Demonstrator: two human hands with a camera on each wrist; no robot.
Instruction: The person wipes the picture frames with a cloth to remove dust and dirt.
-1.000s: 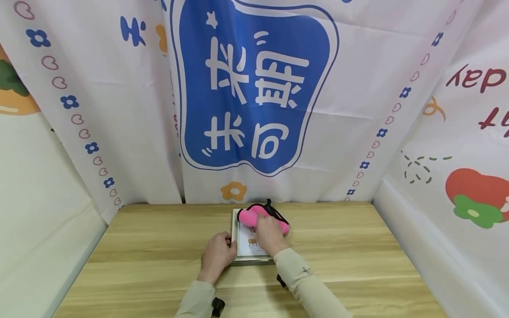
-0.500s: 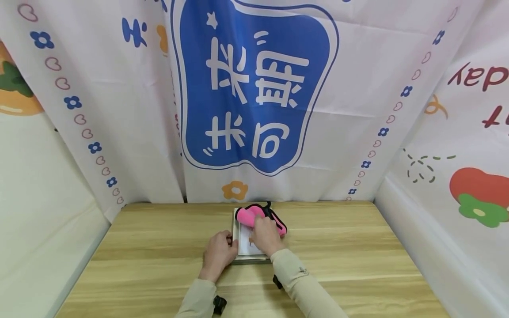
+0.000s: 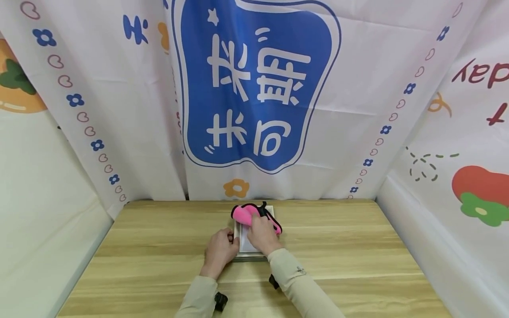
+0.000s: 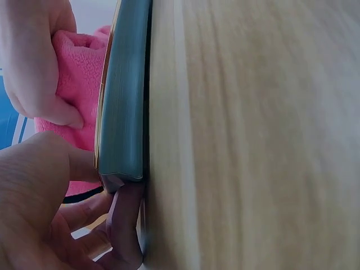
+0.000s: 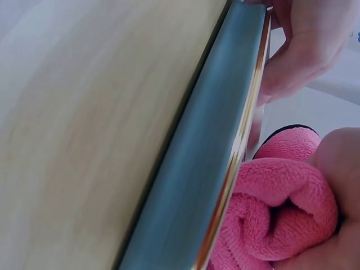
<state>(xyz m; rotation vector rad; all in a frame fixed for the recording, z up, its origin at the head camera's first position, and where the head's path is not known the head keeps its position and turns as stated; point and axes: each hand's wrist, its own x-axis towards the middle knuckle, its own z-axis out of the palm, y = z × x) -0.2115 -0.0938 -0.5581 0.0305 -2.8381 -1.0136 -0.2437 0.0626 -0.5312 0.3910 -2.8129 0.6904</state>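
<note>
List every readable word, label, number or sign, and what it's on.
"未来可期", sideways, on the curtain's blue panel.
"day", upside down, on the right curtain.
"t", upside down, below it, cut off.
Unclear: blue mark upper left, red lettering by the fold.
None readable on the frame or pink cloth.

- The picture frame (image 3: 244,246) lies on the table (image 3: 167,247), about midway across, nearer the far edge
- The cloth (image 3: 241,215) lies across the far part of the picture frame, reaching past its right side
- The left hand (image 3: 220,249) is at the picture frame's left edge, toward the near corner
- The right hand (image 3: 262,232) is on the cloth, right of the left hand
- The backdrop (image 3: 338,132) hangs behind the table, between the left wall (image 3: 43,190) and right wall (image 3: 433,216)
</note>
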